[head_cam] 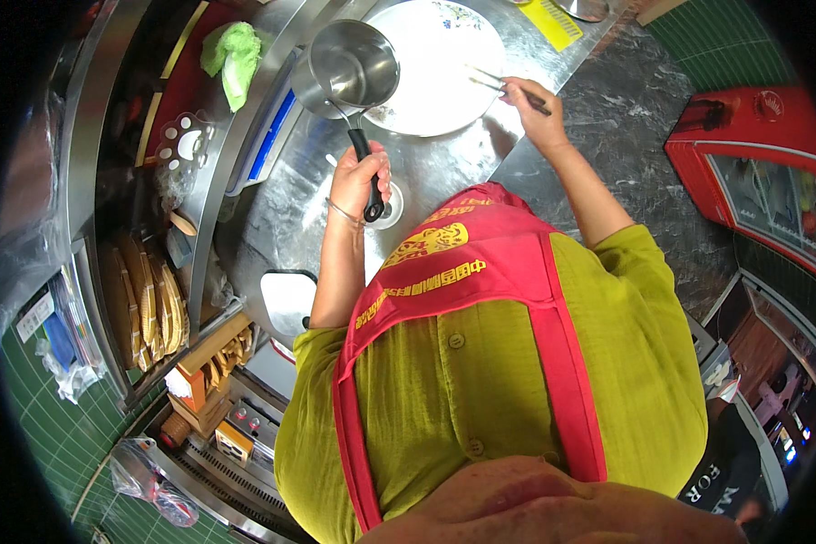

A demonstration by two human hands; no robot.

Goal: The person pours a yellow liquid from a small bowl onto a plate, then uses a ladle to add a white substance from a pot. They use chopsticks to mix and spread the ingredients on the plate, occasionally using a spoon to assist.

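Observation:
My left hand [362,178] grips the black handle of a stainless steel saucepan [364,61], which is held at the left side of a large white plate [442,88] with a floral rim. Inside the pan only bare-looking metal shows. In my right hand [534,112] is a pair of slim utensils with dark handles [536,102], perhaps chopsticks or tongs; their light tips reach over the right part of the plate. Below the pan handle, a small round white dish [393,206] is partly covered by my left hand and the handle.
The plate rests on a stainless steel counter [292,177]. Lettuce [234,61] lies on the shelf at left, above woven baskets [151,306]. A yellow card [551,24] is at the counter's upper right. A red glass-door fridge [755,163] stands at right; a person in dark clothing [721,462] is at lower right.

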